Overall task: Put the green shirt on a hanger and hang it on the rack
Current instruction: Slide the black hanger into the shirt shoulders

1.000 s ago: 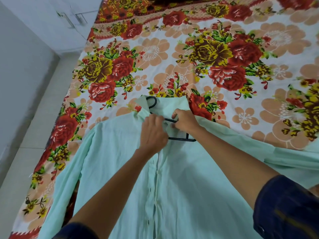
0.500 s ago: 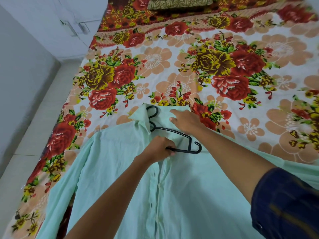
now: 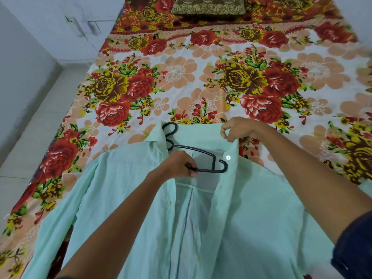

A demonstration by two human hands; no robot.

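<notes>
I stand at the foot of a bed spread with a cream cotton bedsheet (image 3: pixel 181 73) printed with large red and mustard roses and peach blossoms; a brown cushion with a gold lace pattern (image 3: pixel 208 6) lies at its far end. To my left, pale square floor tiles (image 3: pixel 30 141) run alongside the bed to a plain white wall (image 3: pixel 18 63), and white cabinet doors with metal handles (image 3: pixel 80 25) fill the far corner in soft, even light

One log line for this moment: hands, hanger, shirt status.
left hand: grips hanger | right hand: pinches collar | green shirt: on bed, hanger's right end uncovered | not hung
</notes>
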